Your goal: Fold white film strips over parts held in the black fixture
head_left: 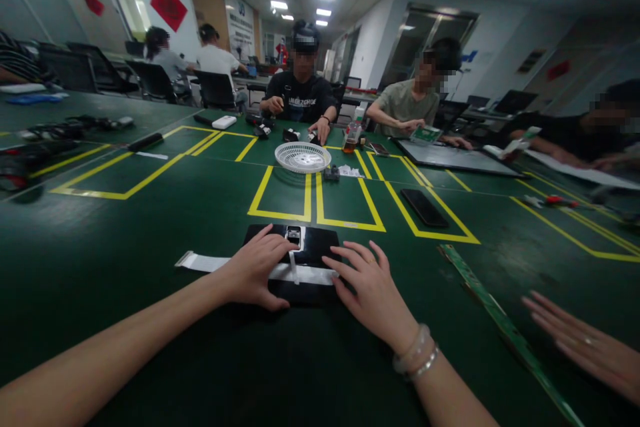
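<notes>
We see a black panel (320, 243) lying on the green table (200, 347) near us, in the middle. Our left hand (257, 270) is open over its left part, thumb and fingers spread, hiding that side and a stretch of the pale ribbon (207, 263) that crosses the panel and runs past its left edge. Our right hand (373, 287) is also open, fingers fanned, with the leading fingertips at the panel's right edge and the ribbon's right end; we cannot tell how firmly they press. At the panel's far edge sits a small framed part (294, 236), its details too small for us to read, and a short pale strip (294, 268) crosses the ribbon. To our right, a long green board (493, 310) slants toward us, its near end cut off by the bottom edge. Beyond it, another person's hand (583, 343) reaches in, its arm cut off on the right. Farther off we find a black slab (424, 207) within yellow tape (445, 236), a white basket (303, 159), and a small dark item (331, 173) just beside it. Of 2 people across the table, 1 in a black shirt (303, 97) has a hand by small dark parts we cannot make out.
</notes>
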A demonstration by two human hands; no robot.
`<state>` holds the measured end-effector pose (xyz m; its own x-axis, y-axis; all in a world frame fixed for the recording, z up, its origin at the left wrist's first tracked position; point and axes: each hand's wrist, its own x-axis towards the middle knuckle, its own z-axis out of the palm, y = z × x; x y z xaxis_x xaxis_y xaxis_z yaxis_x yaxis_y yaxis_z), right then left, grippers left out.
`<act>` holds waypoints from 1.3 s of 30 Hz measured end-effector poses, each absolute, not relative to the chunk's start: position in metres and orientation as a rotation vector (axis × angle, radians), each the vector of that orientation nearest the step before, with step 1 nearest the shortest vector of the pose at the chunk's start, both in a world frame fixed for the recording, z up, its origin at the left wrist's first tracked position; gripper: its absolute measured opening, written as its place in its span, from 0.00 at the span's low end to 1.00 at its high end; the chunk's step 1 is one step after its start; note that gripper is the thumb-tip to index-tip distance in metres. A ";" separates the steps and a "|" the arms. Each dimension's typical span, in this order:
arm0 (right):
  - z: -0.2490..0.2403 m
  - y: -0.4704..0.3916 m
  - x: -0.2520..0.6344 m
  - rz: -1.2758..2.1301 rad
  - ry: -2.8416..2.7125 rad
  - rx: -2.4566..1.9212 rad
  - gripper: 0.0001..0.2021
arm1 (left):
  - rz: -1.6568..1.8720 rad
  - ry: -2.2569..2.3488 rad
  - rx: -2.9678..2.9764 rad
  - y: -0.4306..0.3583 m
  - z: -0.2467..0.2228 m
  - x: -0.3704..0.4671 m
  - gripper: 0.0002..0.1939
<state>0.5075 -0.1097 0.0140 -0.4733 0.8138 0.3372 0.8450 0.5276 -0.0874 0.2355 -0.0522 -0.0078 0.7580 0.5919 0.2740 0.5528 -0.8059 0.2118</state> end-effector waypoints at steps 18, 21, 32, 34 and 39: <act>0.012 -0.114 0.500 0.012 -2.663 -1.265 0.16 | 0.521 1.023 2.919 -0.057 -0.009 0.229 0.56; 0.013 -0.114 0.500 0.040 -2.660 -1.281 0.15 | 0.499 1.083 2.934 -0.056 -0.011 0.227 0.54; 0.016 -0.115 0.505 -0.025 -2.611 -1.299 0.11 | 0.554 0.966 3.063 -0.068 -0.010 0.231 0.31; 0.018 -0.115 0.503 -0.030 -2.605 -1.290 0.12 | 0.540 0.953 3.084 -0.071 -0.014 0.234 0.27; 0.014 -0.122 0.490 0.120 -2.663 -1.181 0.19 | 0.522 0.922 3.128 -0.074 -0.019 0.239 0.25</act>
<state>0.4896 -0.1216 0.0144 -0.6508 0.7396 0.1715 0.7212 0.6729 -0.1649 0.2392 -0.0744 -0.0193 0.7954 0.5003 0.3421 0.5509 -0.8321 -0.0640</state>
